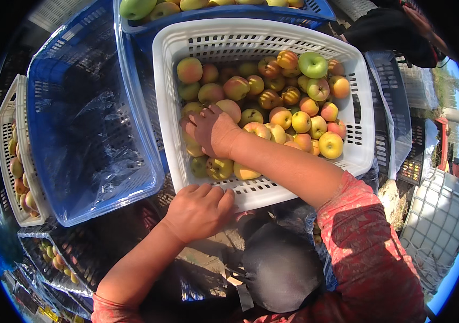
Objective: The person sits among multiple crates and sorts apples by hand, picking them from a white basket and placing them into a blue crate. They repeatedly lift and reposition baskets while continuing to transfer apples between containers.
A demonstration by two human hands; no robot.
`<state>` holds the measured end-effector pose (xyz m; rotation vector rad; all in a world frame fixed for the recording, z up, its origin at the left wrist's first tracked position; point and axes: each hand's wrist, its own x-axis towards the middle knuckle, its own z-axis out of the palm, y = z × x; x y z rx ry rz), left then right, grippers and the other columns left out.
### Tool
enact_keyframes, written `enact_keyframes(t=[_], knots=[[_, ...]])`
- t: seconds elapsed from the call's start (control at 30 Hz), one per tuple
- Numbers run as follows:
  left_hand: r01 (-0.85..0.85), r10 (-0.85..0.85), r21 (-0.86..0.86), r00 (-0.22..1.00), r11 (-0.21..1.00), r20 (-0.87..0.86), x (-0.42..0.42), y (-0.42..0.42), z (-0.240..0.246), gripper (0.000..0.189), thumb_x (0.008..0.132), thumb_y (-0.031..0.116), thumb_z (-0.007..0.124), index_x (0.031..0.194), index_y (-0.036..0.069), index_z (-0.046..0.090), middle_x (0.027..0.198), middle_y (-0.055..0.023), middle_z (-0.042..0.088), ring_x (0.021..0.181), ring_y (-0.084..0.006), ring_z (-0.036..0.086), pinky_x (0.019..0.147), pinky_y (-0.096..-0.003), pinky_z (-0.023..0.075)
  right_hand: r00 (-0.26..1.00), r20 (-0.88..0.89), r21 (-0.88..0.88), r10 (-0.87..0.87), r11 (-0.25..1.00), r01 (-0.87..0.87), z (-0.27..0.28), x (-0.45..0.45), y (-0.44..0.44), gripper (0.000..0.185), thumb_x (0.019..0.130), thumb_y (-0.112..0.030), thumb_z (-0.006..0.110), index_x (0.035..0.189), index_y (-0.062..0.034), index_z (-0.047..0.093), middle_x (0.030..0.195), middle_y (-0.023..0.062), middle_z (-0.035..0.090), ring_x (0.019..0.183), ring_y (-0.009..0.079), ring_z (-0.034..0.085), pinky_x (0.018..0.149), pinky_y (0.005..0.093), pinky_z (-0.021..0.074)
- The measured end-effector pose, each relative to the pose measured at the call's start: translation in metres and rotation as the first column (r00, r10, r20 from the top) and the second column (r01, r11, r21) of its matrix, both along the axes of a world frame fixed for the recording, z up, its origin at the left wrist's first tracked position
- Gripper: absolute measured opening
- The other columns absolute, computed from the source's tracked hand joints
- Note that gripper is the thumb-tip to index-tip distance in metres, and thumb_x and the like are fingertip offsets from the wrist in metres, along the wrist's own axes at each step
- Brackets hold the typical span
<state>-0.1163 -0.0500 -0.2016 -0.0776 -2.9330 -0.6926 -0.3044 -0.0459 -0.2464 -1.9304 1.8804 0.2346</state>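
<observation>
A white plastic crate point(261, 26) full of yellow and red apples point(281, 117) is tilted before me. One green apple point(313, 65) sits near its far right side. My left hand point(201, 208) is curled over the crate's near rim, at the left corner. Inside the crate, my right hand point(215, 131) reaches across to the apples along the left wall, beside a large pale apple point(229, 110). Its fingertips are bent down among the fruit and partly hidden, so a hold on any apple cannot be made out.
Left of the white crate stands a blue crate point(92, 149) lined with clear plastic film. Another blue crate point(229, 12) with apples is at the back. A pale crate point(21, 161) of fruit lies far left. A person in dark clothing point(390, 36) is at upper right.
</observation>
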Motion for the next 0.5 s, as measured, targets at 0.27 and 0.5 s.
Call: enact_keyframes(t=[0.27, 0.5], knots=[[-0.022, 0.026, 0.071, 0.998, 0.997, -0.059, -0.001, -0.002, -0.001, 0.026, 0.078, 0.023, 0.070, 0.098, 0.009, 0.065, 0.072, 0.0008, 0.055, 0.063, -0.0170, 0.059, 0.056, -0.0316, 0.0442, -0.677, 0.493, 0.849, -0.547, 0.474, 0.236, 0.007, -0.035, 0.045, 0.063, 0.093, -0.056, 0.053, 0.131, -0.0066, 0.055, 0.111, 0.0205, 0.067, 0.083, 0.0253, 0.066, 0.075, 0.0381, 0.0553], [-0.037, 0.037, 0.042, 0.999, 0.998, -0.006, -0.002, -0.001, 0.004, 0.027, 0.081, 0.034, 0.069, 0.088, 0.010, 0.061, 0.075, 0.0006, 0.058, 0.066, -0.0179, 0.060, 0.060, -0.0325, 0.0471, -0.856, 0.246, 0.936, -0.455, 0.341, 0.088, 0.015, -0.031, 0.065, 0.070, 0.096, -0.067, 0.039, 0.132, -0.0100, 0.056, 0.109, 0.0227, 0.068, 0.068, 0.0239, 0.064, 0.063, 0.0378, 0.0520]])
